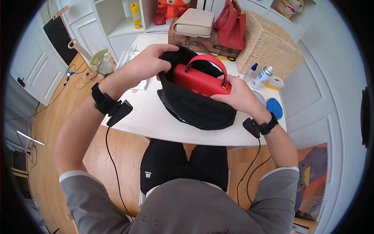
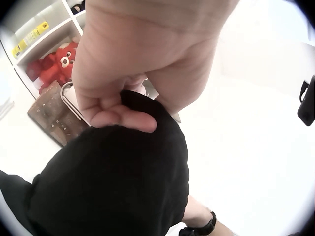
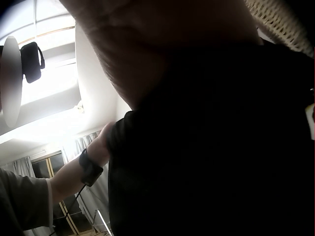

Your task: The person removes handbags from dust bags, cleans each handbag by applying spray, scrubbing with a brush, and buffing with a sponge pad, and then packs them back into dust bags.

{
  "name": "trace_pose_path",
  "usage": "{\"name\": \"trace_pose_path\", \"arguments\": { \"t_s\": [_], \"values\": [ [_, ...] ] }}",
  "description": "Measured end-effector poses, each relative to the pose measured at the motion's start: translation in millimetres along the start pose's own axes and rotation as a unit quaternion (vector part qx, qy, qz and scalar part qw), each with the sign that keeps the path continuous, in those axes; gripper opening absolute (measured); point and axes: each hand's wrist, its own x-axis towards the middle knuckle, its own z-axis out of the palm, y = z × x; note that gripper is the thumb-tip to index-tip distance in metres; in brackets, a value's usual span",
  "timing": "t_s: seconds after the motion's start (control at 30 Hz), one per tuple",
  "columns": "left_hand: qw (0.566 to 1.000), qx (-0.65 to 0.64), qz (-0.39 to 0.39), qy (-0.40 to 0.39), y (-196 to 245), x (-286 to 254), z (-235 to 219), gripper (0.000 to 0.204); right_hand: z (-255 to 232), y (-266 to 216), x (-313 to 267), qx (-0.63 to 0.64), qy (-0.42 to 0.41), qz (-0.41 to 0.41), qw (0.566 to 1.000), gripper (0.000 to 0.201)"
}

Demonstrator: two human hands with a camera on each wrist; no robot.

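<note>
Bright head view, curved dark edges, overexposed left wrist view, backlit, shadowy right wrist view

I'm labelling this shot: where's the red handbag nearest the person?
In the head view's centre, the red handbag sits partly inside the black cloth bag, between the left hand and right hand.

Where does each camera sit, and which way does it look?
Head: worn on the head, looking forward and down at the red bag inside the black bag; both arms and the lap show.
Left wrist: looks along the left hand, which pinches the black bag; the right wrist peeks in below.
Right wrist: looks closely at the black bag, curtains beyond; part of the right hand and the left arm show.
Shared: head and left wrist both see the red toy.
</note>
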Motion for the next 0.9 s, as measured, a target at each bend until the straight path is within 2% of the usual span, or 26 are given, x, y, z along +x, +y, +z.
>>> {"name": "trace_pose_path", "arguments": {
  "t_s": [0.07, 0.1, 0.17, 0.2, 0.23, 0.27, 0.3, 0.33, 0.37, 0.4, 0.43, 0.47, 0.53, 0.6, 0.63, 0.67, 0.7, 0.77, 0.8, 0.83, 0.9],
  "values": [
    [1.0, 0.017, -0.018, -0.007, 0, -1, -5, 0.074, -3, 0, -14, 0.083, 0.059, -0.087, 0.991, 0.063],
    [1.0, 0.016, -0.018, -0.008, -5, 0, -6, 0.074, -3, 5, -19, 0.082, 0.059, -0.086, 0.991, 0.063],
    [1.0, 0.006, 0.009, 0.028, -12, 3, -4, 0.064, -5, 21, -30, -0.017, 0.247, -0.191, 0.95, 0.056],
    [1.0, 0.005, 0.008, 0.023, -15, 3, -4, 0.064, -7, 25, -37, -0.046, 0.272, -0.165, 0.947, 0.05],
    [0.998, 0.028, -0.001, 0.053, -10, -1, -1, 0.058, -8, 31, -41, -0.048, 0.274, -0.161, 0.947, 0.05],
    [0.995, 0.051, -0.008, 0.084, -7, -2, 1, 0.052, -8, 39, -43, 0.021, 0.201, -0.032, 0.979, 0.047],
    [0.995, 0.051, -0.005, 0.08, -12, 3, 1, 0.052, -8, 49, -45, 0.09, 0.123, 0.097, 0.984, 0.044],
    [0.991, 0.075, -0.005, 0.109, -17, 9, 0, 0.049, -9, 55, -43, 0.052, 0.079, 0.089, 0.992, 0.034],
    [0.985, 0.099, -0.004, 0.14, -21, 14, -2, 0.045, -11, 59, -46, 0.05, 0.082, 0.09, 0.991, 0.034],
    [0.99, 0.106, 0.01, 0.097, -25, 18, -6, 0.042, -13, 60, -48, 0.119, -0.006, 0.143, 0.983, 0.028],
    [0.989, 0.105, 0.011, 0.099, -29, 21, -8, 0.042, -15, 58, -48, 0.186, -0.096, 0.193, 0.959, 0.023],
    [0.989, 0.118, 0.012, 0.09, -36, 24, -9, 0.035, -12, 58, -51, 0.231, -0.082, 0.174, 0.954, 0.016],
    [0.988, 0.13, 0.013, 0.083, -40, 25, -12, 0.031, -16, 49, -52, 0.244, -0.056, 0.174, 0.952, 0.014],
    [0.918, 0.38, 0.041, 0.107, -35, 24, -14, 0.03, -25, 36, -53, 0.257, -0.027, 0.173, 0.951, 0.013],
    [0.917, 0.381, 0.042, 0.108, -34, 24, -15, 0.03, -31, 27, -54, 0.286, 0.034, 0.126, 0.949, 0.011],
    [0.899, 0.417, 0.058, 0.122, -36, 23, -16, 0.033, -37, 19, -56, 0.313, 0.095, 0.078, 0.942, 0.01],
    [0.879, 0.452, 0.074, 0.134, -36, 22, -18, 0.037, -45, 15, -56, 0.312, 0.096, 0.076, 0.942, 0.01],
    [0.88, 0.446, 0.086, 0.14, -34, 23, -26, 0.041, -60, 13, -50, 0.289, 0.163, 0.009, 0.943, 0.01],
    [0.882, 0.438, 0.096, 0.143, -32, 28, -31, 0.046, -61, 17, -43, 0.316, 0.184, -0.018, 0.931, 0.012],
    [0.882, 0.438, 0.097, 0.144, -28, 30, -37, 0.046, -67, 10, -45, 0.315, 0.185, -0.018, 0.931, 0.012],
    [0.925, 0.353, 0.083, 0.114, -21, 34, -51, 0.056, -82, -11, -51, 0.281, 0.16, 0.016, 0.946, 0.015]
  ]
}}
